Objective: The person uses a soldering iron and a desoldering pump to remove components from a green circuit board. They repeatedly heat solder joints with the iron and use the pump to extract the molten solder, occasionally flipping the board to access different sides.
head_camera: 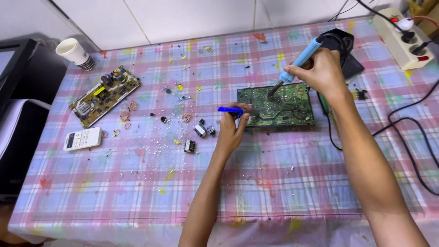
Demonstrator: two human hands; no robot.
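My right hand [322, 71] gripped the light soldering iron [295, 64] by its blue handle over the stiff, fragile green circuit board [286, 107], while my left hand [233, 126] pinched blue tweezers [231, 110].

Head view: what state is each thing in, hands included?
Right hand: gripping the soldering iron.
Soldering iron: tilted, tip down on the green board.
Green board: flat, solder side up.
Left hand: pinching a blue tool at the board's left edge.
Blue tool: held level.
Yellow board: flat, components up, untouched.
Cup: lying on its side.
Power strip: plugs inserted.
Remote: face up.
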